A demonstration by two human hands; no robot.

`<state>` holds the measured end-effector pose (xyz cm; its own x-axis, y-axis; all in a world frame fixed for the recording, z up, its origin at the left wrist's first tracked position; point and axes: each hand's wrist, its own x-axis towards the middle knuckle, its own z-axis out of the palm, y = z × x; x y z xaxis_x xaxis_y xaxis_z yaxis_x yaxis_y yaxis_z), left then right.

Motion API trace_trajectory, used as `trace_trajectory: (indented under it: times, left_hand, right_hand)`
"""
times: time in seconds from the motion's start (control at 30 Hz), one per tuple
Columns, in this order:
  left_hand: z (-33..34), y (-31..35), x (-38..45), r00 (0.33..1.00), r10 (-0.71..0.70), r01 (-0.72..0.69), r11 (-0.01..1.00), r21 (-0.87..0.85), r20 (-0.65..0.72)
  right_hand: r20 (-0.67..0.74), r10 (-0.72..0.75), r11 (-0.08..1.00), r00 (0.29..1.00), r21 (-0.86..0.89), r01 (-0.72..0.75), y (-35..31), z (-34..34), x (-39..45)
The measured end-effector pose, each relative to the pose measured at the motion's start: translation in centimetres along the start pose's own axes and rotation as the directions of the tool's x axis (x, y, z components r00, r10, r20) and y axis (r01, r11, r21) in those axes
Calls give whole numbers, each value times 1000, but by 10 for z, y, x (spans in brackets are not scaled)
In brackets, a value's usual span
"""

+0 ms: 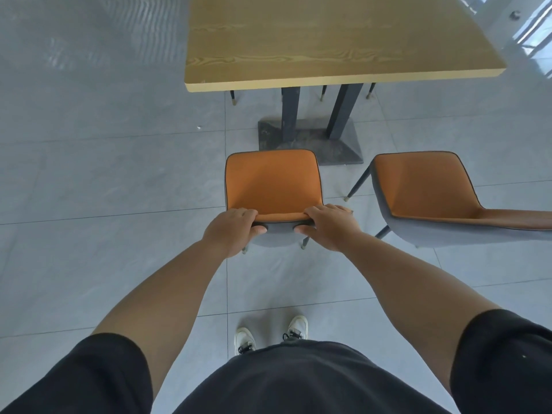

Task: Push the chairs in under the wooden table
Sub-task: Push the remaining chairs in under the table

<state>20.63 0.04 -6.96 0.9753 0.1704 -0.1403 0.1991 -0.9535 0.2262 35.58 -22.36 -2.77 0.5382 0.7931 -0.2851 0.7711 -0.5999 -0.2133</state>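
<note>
A wooden table (328, 40) with two dark posts on a dark base plate (310, 138) stands ahead of me. An orange-seated chair with a grey shell (271, 183) faces the table, its seat short of the table's near edge. My left hand (231, 228) grips the left end of the chair's backrest top. My right hand (328, 225) grips the right end. A second orange chair (424, 186) stands to the right, turned at an angle and clear of the table.
Thin chair legs (233, 97) of other chairs show under the table's far side. Grey tiled floor (104, 189) stretches to the left. My white shoes (270, 334) stand behind the held chair. A glass wall or window area (531, 31) lies at the top right.
</note>
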Motion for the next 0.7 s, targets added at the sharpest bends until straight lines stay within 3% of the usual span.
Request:
trace_trajectory:
  times: [0.7]
  left_hand:
    - [-15,13,-11,999,-21,20,999,35,43]
  right_hand:
    - [12,24,1000,1000,18,-25,-4,2,-6]
